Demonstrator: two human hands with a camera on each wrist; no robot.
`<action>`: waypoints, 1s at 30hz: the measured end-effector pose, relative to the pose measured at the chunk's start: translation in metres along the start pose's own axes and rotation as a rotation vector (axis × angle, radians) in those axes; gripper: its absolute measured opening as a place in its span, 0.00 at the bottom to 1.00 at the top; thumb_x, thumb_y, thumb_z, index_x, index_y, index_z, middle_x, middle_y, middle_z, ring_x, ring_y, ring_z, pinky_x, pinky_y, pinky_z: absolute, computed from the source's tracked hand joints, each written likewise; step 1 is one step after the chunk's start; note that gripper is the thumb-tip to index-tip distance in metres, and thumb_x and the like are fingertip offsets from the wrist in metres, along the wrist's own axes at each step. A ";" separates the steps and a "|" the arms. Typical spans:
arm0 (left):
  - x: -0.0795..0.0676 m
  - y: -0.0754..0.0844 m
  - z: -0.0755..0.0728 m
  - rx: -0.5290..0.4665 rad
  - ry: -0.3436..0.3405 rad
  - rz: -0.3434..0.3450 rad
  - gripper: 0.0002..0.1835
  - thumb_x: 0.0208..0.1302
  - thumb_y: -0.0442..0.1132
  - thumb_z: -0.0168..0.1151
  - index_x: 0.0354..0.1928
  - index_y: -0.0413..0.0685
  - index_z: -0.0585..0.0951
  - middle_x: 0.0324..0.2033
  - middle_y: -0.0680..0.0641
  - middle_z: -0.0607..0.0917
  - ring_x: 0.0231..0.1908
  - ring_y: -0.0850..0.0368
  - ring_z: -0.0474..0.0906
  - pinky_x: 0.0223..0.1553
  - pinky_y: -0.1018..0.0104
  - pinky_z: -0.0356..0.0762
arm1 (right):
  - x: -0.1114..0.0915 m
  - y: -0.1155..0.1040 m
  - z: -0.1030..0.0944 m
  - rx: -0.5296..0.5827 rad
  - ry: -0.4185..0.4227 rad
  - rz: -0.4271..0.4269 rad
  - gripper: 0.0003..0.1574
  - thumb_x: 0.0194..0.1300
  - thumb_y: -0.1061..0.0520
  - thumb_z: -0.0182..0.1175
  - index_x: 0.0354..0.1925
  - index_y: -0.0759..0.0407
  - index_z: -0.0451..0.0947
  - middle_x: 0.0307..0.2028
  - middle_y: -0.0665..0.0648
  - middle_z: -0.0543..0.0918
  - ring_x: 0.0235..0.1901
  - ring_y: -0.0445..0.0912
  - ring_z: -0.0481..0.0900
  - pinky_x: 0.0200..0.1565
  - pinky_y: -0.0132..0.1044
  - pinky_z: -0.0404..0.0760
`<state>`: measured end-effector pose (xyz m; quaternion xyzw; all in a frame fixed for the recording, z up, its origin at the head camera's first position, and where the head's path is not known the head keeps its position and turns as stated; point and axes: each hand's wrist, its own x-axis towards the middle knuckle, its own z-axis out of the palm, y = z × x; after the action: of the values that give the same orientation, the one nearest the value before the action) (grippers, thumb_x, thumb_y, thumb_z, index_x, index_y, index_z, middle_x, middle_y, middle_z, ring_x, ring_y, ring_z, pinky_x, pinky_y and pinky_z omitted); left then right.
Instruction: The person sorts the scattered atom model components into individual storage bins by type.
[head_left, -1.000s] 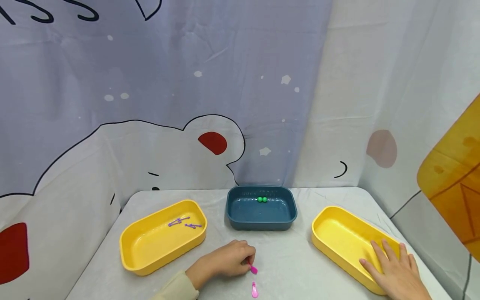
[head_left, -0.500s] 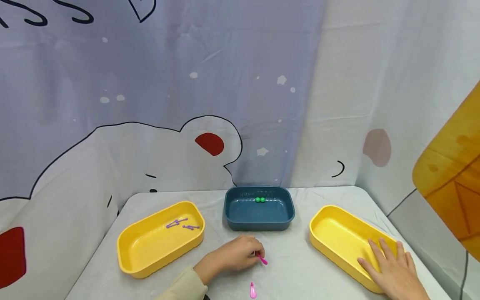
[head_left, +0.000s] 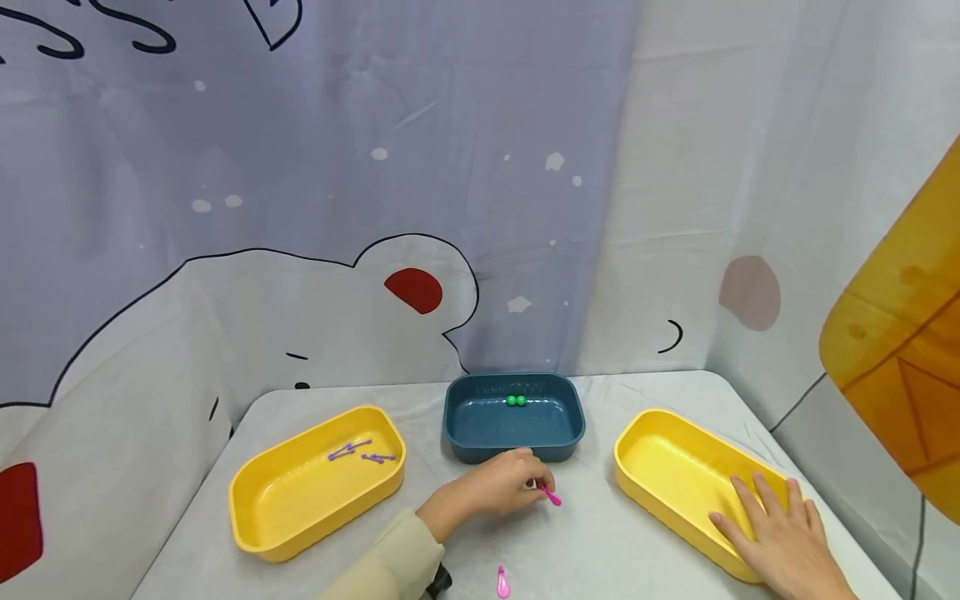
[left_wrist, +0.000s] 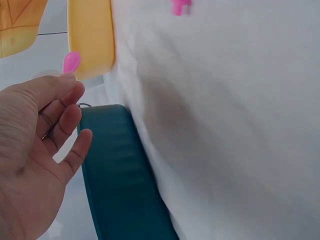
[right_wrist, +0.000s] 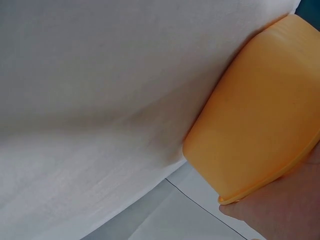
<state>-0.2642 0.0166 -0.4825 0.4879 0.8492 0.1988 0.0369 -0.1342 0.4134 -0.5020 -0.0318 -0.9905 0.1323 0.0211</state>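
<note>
My left hand (head_left: 504,485) pinches a small pink drop-shaped piece (head_left: 552,498) between thumb and forefinger, just in front of the blue bin. In the left wrist view the rounded end of this pink piece (left_wrist: 72,61) sticks out past the fingertips, while the other fingers are loosely bent. A second pink drop-shaped piece (head_left: 503,582) lies on the table near the front; its narrow forked end (left_wrist: 180,7) shows at the top of the left wrist view. My right hand (head_left: 787,542) rests with spread fingers over the near end of the right yellow bin (head_left: 630,479).
At the back middle stands a dark blue bin (head_left: 514,454) holding two green balls (head_left: 516,401). A left yellow bin (head_left: 243,517) contains several thin purple sticks (head_left: 348,450) with knobbed ends. White cloth (head_left: 585,550) covers the table, and a printed curtain (head_left: 420,150) hangs behind.
The left hand has moved away from me and to the right, carrying the pink piece up from beside the other one. The right hand stays on its bin. The view shifts slightly.
</note>
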 end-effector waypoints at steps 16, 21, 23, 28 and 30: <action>0.053 0.009 -0.007 -0.085 -0.043 -0.070 0.02 0.70 0.41 0.66 0.40 0.58 0.86 0.30 0.65 0.79 0.35 0.70 0.70 0.37 0.81 0.72 | -0.001 0.000 0.002 0.007 0.005 0.001 0.57 0.73 0.26 0.46 0.74 0.72 0.56 0.71 0.82 0.52 0.70 0.84 0.31 0.63 0.80 0.34; 0.071 0.009 -0.011 -0.093 -0.045 -0.063 0.03 0.70 0.41 0.66 0.41 0.55 0.87 0.29 0.64 0.80 0.34 0.69 0.71 0.36 0.81 0.73 | -0.002 0.001 0.002 0.005 0.008 0.002 0.56 0.73 0.26 0.46 0.74 0.72 0.56 0.71 0.82 0.53 0.70 0.84 0.32 0.63 0.79 0.34; 0.079 0.009 -0.011 -0.092 -0.048 -0.056 0.03 0.70 0.41 0.66 0.41 0.54 0.87 0.29 0.63 0.80 0.32 0.68 0.72 0.34 0.81 0.73 | -0.003 0.001 0.002 0.002 0.007 0.004 0.56 0.73 0.26 0.46 0.74 0.72 0.56 0.71 0.82 0.53 0.70 0.84 0.32 0.63 0.79 0.34; 0.098 0.009 -0.013 -0.078 -0.045 -0.031 0.03 0.71 0.39 0.65 0.40 0.54 0.86 0.30 0.63 0.82 0.31 0.69 0.73 0.33 0.81 0.73 | -0.002 0.000 0.002 -0.002 0.003 0.010 0.57 0.73 0.26 0.46 0.74 0.72 0.57 0.71 0.82 0.53 0.70 0.84 0.32 0.63 0.80 0.35; 0.105 0.009 -0.014 -0.076 -0.046 -0.022 0.03 0.71 0.39 0.64 0.40 0.53 0.87 0.31 0.62 0.83 0.31 0.68 0.74 0.34 0.82 0.73 | -0.001 -0.001 0.001 -0.001 0.003 0.012 0.57 0.73 0.26 0.46 0.74 0.72 0.57 0.71 0.82 0.53 0.70 0.84 0.32 0.62 0.80 0.36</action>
<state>-0.3152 0.1054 -0.4524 0.4813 0.8451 0.2194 0.0772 -0.1337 0.4125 -0.5031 -0.0382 -0.9903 0.1319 0.0218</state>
